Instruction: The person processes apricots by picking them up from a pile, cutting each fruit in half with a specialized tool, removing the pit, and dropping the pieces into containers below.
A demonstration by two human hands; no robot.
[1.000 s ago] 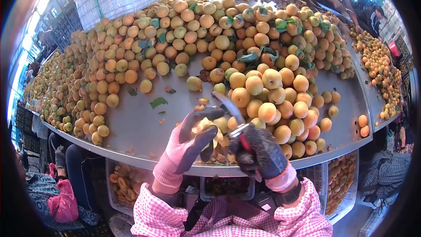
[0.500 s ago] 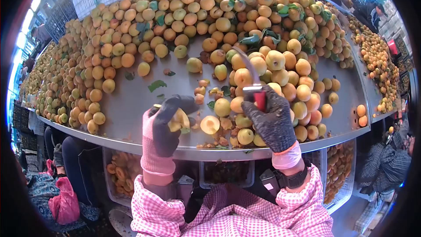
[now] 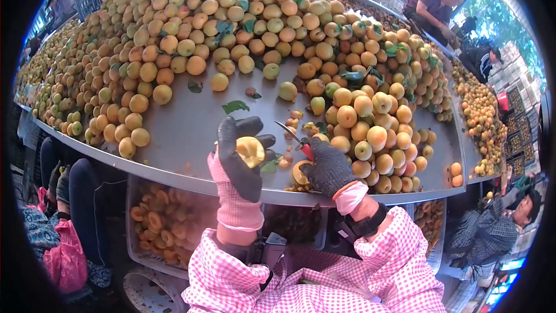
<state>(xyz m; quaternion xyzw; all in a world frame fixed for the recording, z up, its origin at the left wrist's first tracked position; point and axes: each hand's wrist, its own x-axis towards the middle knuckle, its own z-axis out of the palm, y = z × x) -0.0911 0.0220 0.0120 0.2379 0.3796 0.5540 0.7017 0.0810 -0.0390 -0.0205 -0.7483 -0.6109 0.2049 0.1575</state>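
Note:
My left hand (image 3: 242, 175), in a dark-palmed glove with a pink cuff, is turned palm up with its fingers curled. It holds an apricot half (image 3: 251, 150), cut side showing. In my right hand (image 3: 331, 168), also gloved, is a small curved knife (image 3: 306, 149) with a red handle, its blade pointing up and left. Another apricot half (image 3: 300, 173) lies on the metal table near its front edge, right at my right fingertips. Small scraps and pits (image 3: 293, 120) lie just beyond the blade. Whole apricots (image 3: 370, 133) are heaped beside and beyond my right hand.
A large apricot pile (image 3: 191, 29) covers the back and left of the metal table (image 3: 191, 133). Below the front edge stand crates of apricot halves (image 3: 159, 226). A white bucket (image 3: 152, 293) is at lower left. People sit at both sides and across the table.
My left hand has turned palm up, showing the apricot half. My right hand has lowered to the half on the table, the knife tilting further left. The view has shifted.

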